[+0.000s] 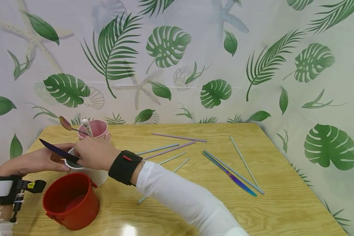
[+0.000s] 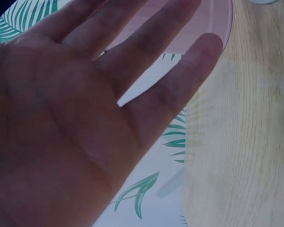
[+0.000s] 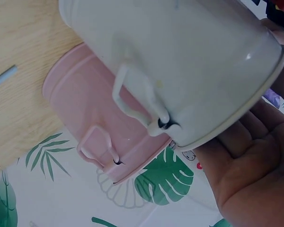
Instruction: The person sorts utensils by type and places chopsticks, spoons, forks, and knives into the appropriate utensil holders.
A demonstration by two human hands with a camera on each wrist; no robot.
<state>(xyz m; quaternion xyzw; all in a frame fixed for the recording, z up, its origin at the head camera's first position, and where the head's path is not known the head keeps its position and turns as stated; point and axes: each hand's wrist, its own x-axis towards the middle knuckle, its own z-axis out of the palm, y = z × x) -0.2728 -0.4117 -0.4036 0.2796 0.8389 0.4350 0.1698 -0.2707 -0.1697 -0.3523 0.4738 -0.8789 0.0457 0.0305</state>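
In the head view my right hand pinches a dark knife by its lower end, over a white bucket. The knife slants up to the left, with a serrated edge near its tip. My left hand is at the left side of that bucket's rim. From the left wrist, the fingers of the left hand look straight and spread, in front of a pink bucket. The right wrist view has the right hand beside the rim of the white bucket, its fingertips hidden.
Just behind stands the pink bucket, holding a spoon and a white lettered handle. A red bucket stands in front. An iridescent knife and several pastel straws, such as a green straw, lie on the wooden table.
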